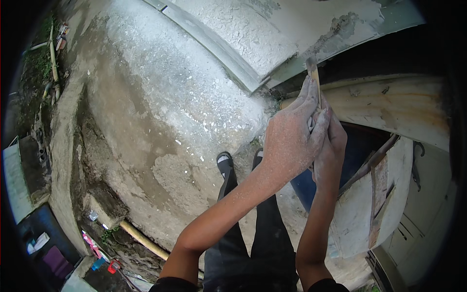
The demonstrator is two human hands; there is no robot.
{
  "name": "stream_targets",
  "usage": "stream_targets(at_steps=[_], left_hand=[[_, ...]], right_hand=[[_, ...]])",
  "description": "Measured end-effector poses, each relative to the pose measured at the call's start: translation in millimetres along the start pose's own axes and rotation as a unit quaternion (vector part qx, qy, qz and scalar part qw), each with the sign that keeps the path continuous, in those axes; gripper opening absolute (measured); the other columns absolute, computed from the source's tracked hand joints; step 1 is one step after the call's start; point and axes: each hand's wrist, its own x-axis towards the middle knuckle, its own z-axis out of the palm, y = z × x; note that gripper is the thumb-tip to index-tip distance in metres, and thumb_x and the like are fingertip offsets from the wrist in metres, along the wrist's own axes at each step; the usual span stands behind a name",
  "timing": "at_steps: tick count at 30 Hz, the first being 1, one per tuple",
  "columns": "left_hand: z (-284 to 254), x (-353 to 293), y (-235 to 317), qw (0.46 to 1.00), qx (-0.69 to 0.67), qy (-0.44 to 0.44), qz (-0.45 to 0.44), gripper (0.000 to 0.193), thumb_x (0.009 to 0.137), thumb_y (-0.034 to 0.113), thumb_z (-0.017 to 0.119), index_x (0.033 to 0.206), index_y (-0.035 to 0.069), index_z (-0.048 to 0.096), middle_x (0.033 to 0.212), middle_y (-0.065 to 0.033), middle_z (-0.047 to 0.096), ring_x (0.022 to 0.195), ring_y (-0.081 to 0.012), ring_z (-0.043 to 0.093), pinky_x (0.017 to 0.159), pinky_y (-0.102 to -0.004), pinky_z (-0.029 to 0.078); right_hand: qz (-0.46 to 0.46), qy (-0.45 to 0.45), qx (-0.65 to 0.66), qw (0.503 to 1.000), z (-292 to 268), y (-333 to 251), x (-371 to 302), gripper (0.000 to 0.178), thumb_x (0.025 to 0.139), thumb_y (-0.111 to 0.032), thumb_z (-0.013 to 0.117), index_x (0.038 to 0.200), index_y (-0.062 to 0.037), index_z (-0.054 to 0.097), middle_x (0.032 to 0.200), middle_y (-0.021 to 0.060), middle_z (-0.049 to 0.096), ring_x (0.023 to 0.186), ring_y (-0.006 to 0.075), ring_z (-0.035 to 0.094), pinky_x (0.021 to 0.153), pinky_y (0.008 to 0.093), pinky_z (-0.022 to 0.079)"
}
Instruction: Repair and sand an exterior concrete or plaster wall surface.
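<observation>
Your dust-coated left hand (pixel 289 138) and right hand (pixel 336 134) press together, both grips closed around a slim tool (pixel 314 75), its dark tip beside the peeling white wall's (pixel 243 36) lower edge.

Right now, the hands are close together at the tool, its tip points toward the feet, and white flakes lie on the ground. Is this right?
Only the direction is wrong: the head view shows the tip of the tool pointing away from the feet, toward the pale surface. The rest is right.
</observation>
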Motion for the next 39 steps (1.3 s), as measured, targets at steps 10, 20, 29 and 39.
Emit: stream_targets(at_steps=[10, 20, 29, 39], left_hand=[[10, 5, -18, 0.996, -0.021, 0.073, 0.038, 0.030, 0.093, 0.017, 0.059, 0.110, -0.008, 0.064, 0.089, -0.0296, 0.064, 0.079, -0.0443, 0.065, 0.069, -0.0471, 0.050], [1, -2, -18, 0.999, -0.036, 0.030, 0.005, 0.034, 0.095, 0.021, 0.059, 0.108, -0.010, 0.064, 0.096, -0.0328, 0.064, 0.086, -0.0469, 0.065, 0.077, -0.0480, 0.051], [-9, 0, -14, 0.994, -0.035, 0.026, -0.102, 0.048, 0.097, 0.025, 0.057, 0.131, -0.008, 0.055, 0.135, -0.0287, 0.053, 0.098, -0.0422, 0.066, 0.088, -0.0438, 0.052], [-33, 10, -20, 0.997, -0.005, 0.062, -0.038, 0.048, 0.101, 0.028, 0.055, 0.131, -0.009, 0.055, 0.130, -0.0303, 0.058, 0.110, -0.0222, 0.065, 0.093, -0.0341, 0.050]], right_hand=[[-0.006, -0.025, -0.023, 0.999, 6, 4, 7, 0.040, 0.106, -0.018, 0.041, 0.135, 0.0075, 0.052, 0.120, 0.0185, 0.066, 0.107, 0.0154, 0.058, 0.097, 0.0286, 0.044], [-0.026, -0.005, -0.082, 0.996, 7, -12, -13, 0.040, 0.102, -0.015, 0.044, 0.135, 0.0055, 0.053, 0.114, 0.0237, 0.067, 0.102, 0.0203, 0.061, 0.095, 0.0319, 0.045], [-0.043, -0.022, -0.083, 0.995, 20, -1, 15, 0.039, 0.102, -0.012, 0.043, 0.134, 0.0071, 0.054, 0.124, 0.0248, 0.064, 0.113, 0.0234, 0.061, 0.100, 0.0319, 0.043], [-0.021, -0.009, -0.086, 0.996, 40, -7, 4, 0.040, 0.104, -0.018, 0.045, 0.136, 0.0046, 0.054, 0.098, 0.0128, 0.067, 0.088, 0.0161, 0.058, 0.084, 0.0320, 0.046]])
